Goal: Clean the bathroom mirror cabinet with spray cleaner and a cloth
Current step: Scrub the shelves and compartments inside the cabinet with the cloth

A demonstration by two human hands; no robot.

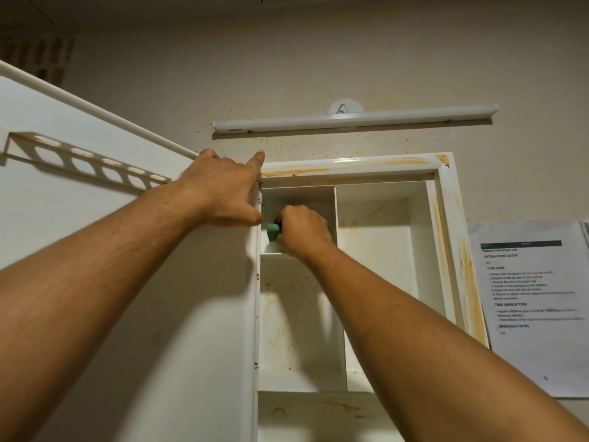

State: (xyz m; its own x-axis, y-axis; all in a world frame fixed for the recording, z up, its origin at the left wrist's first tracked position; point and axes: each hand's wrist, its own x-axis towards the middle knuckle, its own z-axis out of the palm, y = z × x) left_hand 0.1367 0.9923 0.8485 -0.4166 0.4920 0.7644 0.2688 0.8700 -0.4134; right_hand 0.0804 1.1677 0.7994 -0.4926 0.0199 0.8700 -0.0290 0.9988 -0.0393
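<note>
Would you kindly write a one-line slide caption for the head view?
Left hand rests atop the open cabinet door; right hand presses a green cloth into the upper-left compartment.

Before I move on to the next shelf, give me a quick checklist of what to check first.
1. Cloth in grip: right hand holds the green cloth. Ok.
2. Door steadied: left hand rests on the top corner of the open cabinet door. Ok.
3. Upper left compartment clean: the hand hides most of it. Cannot tell.
4. Lower left compartment clean: orange streaks on its back. Not ok.
5. Top frame clean: orange smears along it. Not ok.
6. Spray cleaner at hand: not in view. Cannot tell.
</note>
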